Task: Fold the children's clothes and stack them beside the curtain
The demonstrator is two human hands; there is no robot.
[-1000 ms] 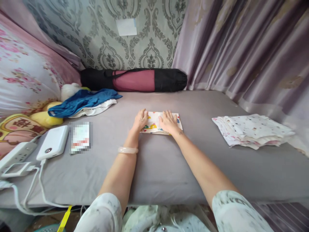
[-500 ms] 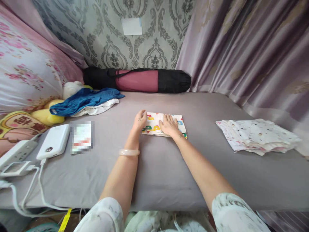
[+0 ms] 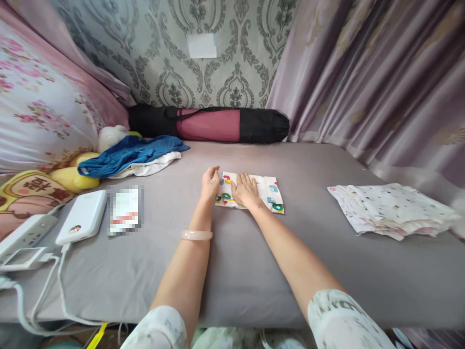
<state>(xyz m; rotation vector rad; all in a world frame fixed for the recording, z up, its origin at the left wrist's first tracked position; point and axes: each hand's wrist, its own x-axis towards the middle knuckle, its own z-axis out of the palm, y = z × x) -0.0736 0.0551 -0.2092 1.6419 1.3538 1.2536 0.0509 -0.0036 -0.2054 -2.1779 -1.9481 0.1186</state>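
Observation:
A folded white cloth (image 3: 262, 186) printed with colourful letter-like shapes lies flat on the grey bed sheet in front of me. My right hand (image 3: 247, 190) rests palm down on its middle, fingers stretched out and slightly spread. At the cloth's left edge is my left hand (image 3: 210, 183), turned on its side with the fingers curled together. Its fingertips are partly hidden, so I cannot see whether they pinch the edge. A pale bangle (image 3: 196, 235) circles my left forearm.
On the right lies a stack of folded spotted cloth (image 3: 392, 208). To the left are a blue garment (image 3: 134, 155), a white power bank (image 3: 83, 218), a blurred packet (image 3: 124, 211), a power strip (image 3: 29, 235) and cables. A black and pink rolled bag (image 3: 209, 125) lies along the wall.
My right hand has slid left over the cloth, uncovering more of its right part. My left hand stays at the left edge. The whole view has shifted slightly.

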